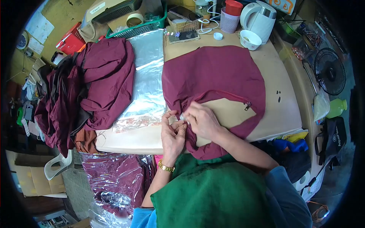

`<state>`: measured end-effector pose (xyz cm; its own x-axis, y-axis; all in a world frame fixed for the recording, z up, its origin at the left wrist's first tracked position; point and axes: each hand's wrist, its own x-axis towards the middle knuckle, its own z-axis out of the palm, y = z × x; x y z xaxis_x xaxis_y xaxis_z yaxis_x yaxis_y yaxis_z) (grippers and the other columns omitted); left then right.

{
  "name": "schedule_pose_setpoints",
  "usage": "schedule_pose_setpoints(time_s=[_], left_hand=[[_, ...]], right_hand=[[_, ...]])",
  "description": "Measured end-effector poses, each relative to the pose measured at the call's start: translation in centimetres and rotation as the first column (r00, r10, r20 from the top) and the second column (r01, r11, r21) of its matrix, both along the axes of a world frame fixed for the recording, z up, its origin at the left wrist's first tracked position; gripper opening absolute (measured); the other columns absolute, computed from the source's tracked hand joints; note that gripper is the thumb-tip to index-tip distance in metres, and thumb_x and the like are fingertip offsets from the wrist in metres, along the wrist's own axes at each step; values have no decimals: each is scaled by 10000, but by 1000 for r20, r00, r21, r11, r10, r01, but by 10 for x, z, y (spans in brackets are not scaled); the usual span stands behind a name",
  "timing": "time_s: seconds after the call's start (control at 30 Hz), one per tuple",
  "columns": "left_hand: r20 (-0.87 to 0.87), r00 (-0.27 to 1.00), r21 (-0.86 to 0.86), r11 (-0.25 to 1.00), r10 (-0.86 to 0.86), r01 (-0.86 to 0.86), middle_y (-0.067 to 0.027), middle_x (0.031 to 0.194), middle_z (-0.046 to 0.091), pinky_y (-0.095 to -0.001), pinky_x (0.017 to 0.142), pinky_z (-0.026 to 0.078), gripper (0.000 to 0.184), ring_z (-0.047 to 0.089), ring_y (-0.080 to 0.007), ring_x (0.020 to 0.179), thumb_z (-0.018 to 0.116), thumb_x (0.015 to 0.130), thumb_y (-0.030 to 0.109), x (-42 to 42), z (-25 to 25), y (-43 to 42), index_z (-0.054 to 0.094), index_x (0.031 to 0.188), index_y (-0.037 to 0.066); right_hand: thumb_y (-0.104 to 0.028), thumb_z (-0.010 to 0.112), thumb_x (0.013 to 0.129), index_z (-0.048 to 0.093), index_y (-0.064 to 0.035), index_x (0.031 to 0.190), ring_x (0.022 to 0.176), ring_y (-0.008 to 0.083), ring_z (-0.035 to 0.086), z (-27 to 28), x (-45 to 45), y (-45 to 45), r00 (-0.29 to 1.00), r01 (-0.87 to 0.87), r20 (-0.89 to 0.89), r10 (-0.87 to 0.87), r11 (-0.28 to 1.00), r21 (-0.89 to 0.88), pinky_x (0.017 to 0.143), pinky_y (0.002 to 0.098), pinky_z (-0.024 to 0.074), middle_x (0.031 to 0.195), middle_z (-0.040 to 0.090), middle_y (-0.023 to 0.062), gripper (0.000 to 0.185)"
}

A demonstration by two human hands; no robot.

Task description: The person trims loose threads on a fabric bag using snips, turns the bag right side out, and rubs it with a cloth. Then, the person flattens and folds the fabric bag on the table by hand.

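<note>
Ideally, the left hand [174,139] steadies the maroon cloth [218,68] mid-frame while the right hand [204,121] works gently. I can't tell whether either grip is closed.

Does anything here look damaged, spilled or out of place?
Nothing looks spilled. One oddity: a few small dark spots on the tan tabletop, to the right of the maroon fabric, break up its otherwise plain surface. I cannot tell whether they are stains or holes.
</note>
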<state>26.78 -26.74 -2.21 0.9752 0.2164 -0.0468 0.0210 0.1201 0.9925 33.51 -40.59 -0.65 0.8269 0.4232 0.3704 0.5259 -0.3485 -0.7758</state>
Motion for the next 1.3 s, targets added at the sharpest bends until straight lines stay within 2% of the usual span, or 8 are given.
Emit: schedule_pose_setpoints(time_s=[0.2, 0.23, 0.33, 0.53, 0.63, 0.67, 0.77, 1.3], left_hand=[[-195, 978, 486, 860, -70, 158, -66, 1002, 708, -253, 795, 523, 273, 643, -93, 881, 656, 901, -31, 13, 34, -3, 644, 1173, -21], [2, 996, 610, 789, -92, 71, -68, 930, 711, -267, 749, 524, 377, 649, -108, 817, 701, 867, -4, 19, 19, 0, 623, 1236, -19], [-6, 997, 497, 865, -78, 71, -142, 830, 694, -361, 742, 536, 375, 678, -259, 754, 728, 831, 54, 31, 24, 4, 669, 1201, 32], [-220, 925, 94, 937, -310, 337, -16, 1040, 708, -197, 762, 506, 495, 592, -25, 875, 649, 889, -77, 16, 28, 18, 582, 1370, 22], [-234, 948, -45, 976, -217, 212, -61, 1076, 708, -192, 805, 508, 452, 594, -31, 908, 633, 907, -84, 14, 21, 12, 576, 1352, -32], [-235, 952, -50, 980, -198, 191, -64, 1075, 708, -191, 809, 507, 454, 596, -35, 910, 633, 907, -84, 13, 19, 11, 565, 1355, -47], [-216, 959, -86, 982, -185, 170, -63, 1077, 706, -188, 811, 505, 461, 601, -40, 909, 629, 907, -87, 15, 12, 10, 545, 1360, -72], [-170, 977, -40, 992, -128, 123, -40, 1030, 679, -177, 787, 481, 476, 586, -43, 889, 586, 910, -112, 14, 6, 9, 507, 1379, -96]], right_hand=[[52, 621, 818, 616, 22, 895, 786, 341, 609, 4, 15, -21, 998, -12, -65, 9, 999, -38, 708, 410, 473, 851, 583, 162, 82], [55, 629, 820, 615, 28, 896, 784, 310, 616, 5, 19, -18, 995, -25, -102, 22, 999, -25, 699, 394, 475, 860, 587, 154, 82], [47, 638, 869, 616, 37, 911, 720, 165, 619, -2, 41, -17, 980, -71, -184, 79, 996, 49, 613, 318, 468, 833, 619, 91, 48], [25, 605, 941, 640, 10, 947, 617, 50, 568, -11, 49, -19, 756, 6, -630, 179, 960, 280, 522, 223, 440, 749, 645, 22, 39], [-3, 655, 902, 644, 15, 923, 662, 92, 597, 1, 24, -21, 881, 30, -467, 73, 978, 209, 567, 271, 464, 793, 658, 54, 30], [-4, 665, 860, 641, 19, 893, 696, 212, 624, 2, 12, -20, 995, -36, -93, 39, 999, 34, 627, 351, 481, 807, 629, 105, 46], [-23, 631, 846, 603, -11, 838, 825, 391, 625, 4, 2, -11, 996, -10, -92, 9, 1000, -5, 710, 478, 494, 872, 599, 167, 31], [-21, 588, 869, 563, 4, 866, 817, 416, 611, -12, 8, 2, 995, 97, 31, -98, 995, 16, 688, 500, 496, 881, 592, 184, 35]])
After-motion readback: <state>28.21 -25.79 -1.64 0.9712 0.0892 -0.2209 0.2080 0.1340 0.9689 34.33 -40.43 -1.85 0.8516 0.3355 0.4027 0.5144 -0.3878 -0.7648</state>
